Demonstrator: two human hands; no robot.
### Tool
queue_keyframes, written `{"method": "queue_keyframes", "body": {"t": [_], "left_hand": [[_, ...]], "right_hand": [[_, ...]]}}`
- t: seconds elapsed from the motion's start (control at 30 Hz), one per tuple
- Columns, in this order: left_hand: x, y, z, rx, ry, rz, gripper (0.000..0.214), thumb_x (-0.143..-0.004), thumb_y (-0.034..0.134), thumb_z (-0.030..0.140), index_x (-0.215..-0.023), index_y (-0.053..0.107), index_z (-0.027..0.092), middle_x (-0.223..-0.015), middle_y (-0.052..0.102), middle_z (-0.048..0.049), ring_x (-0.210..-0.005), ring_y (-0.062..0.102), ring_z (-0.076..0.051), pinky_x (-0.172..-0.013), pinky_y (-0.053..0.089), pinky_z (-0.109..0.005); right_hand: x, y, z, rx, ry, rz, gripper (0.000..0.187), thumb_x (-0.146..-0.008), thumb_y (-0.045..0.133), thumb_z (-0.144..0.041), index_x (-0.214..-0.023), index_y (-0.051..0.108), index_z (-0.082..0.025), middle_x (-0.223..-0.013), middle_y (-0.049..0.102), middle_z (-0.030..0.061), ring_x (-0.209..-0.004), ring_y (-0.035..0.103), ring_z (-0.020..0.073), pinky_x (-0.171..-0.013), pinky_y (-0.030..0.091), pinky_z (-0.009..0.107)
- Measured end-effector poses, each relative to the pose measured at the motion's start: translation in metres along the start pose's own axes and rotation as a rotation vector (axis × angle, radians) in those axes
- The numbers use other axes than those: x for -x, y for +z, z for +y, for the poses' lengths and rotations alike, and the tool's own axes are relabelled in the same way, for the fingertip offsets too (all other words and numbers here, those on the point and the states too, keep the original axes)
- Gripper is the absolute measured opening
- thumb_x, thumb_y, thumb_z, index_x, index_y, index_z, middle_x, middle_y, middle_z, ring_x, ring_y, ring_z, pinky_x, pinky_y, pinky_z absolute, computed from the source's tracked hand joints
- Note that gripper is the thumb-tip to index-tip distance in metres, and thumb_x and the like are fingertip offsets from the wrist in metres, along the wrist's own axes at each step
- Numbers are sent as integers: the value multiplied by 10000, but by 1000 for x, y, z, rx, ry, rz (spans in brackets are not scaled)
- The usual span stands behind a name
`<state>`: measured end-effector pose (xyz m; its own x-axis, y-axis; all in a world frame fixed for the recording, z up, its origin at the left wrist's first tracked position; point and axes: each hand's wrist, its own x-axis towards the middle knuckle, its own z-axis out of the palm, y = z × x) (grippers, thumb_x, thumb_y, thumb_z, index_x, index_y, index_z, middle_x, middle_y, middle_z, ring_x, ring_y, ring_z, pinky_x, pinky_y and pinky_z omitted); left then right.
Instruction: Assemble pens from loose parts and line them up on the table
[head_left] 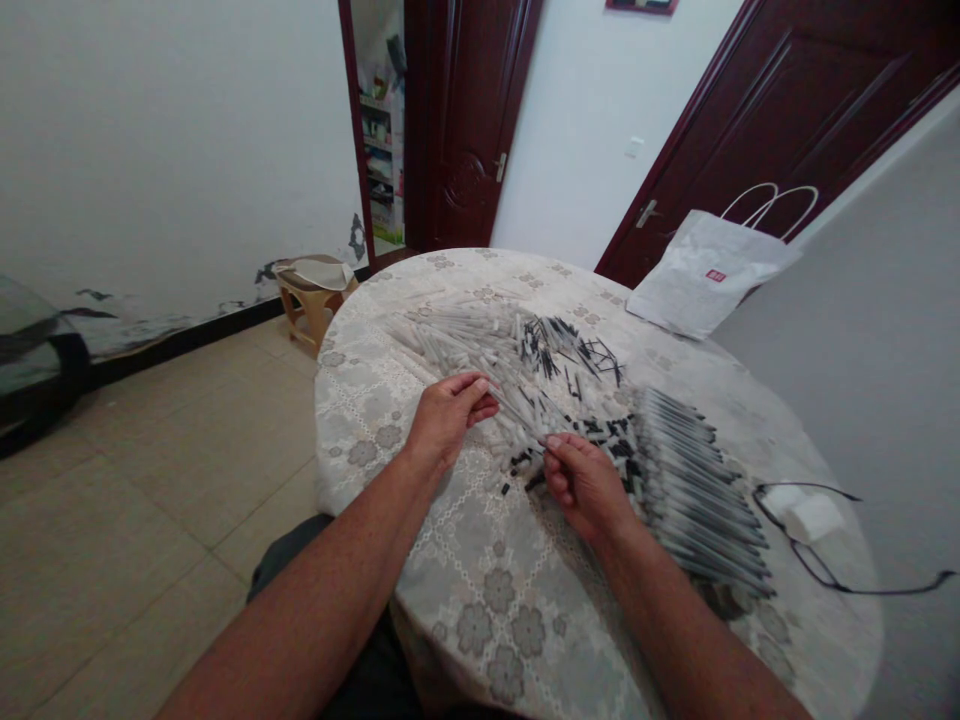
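My left hand (448, 418) is pinched on one end of a thin clear pen tube (519, 409). The other end of that tube is pinched by my right hand (583, 483). Both hands hover over a round table (480, 600) with a flowered lace cloth. Behind them lies a pile of clear pen tubes (465, 345). Small black pen parts (577, 360) are scattered in the middle. To the right of my right hand lies a row of dark finished pens (697, 480).
A white paper bag (705, 280) leans at the table's far right. A white charger with a black cable (814, 520) lies at the right edge. A small wooden stool (311, 295) stands on the tiled floor at the left. Dark doors stand behind.
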<state>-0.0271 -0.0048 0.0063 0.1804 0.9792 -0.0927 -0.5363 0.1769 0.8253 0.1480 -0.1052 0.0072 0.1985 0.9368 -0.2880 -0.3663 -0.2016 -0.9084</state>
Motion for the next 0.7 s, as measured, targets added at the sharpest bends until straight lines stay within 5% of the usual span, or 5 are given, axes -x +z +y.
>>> {"method": "queue_keyframes", "body": {"t": [0.47,0.7], "left_hand": [[3,7,-6,40,64,-2,297,-759,799,315,-970,712,126,-956,741,-100,-790,710,-168,-787,604,-343],[5,9,-5,37,62,-8,292,-752,807,309,-962,715,129,-969,745,-104,-788,715,-172,-794,605,-351]], "right_hand": [[1,-2,-9,-222,217,-61,292,-687,810,-269,-778,548,-176,-583,465,-93,-390,303,10,-300,188,100],[-2,-7,-7,-202,205,-62,250,-719,784,-275,-779,560,-181,-584,470,-83,-385,303,23,-292,200,116]]}}
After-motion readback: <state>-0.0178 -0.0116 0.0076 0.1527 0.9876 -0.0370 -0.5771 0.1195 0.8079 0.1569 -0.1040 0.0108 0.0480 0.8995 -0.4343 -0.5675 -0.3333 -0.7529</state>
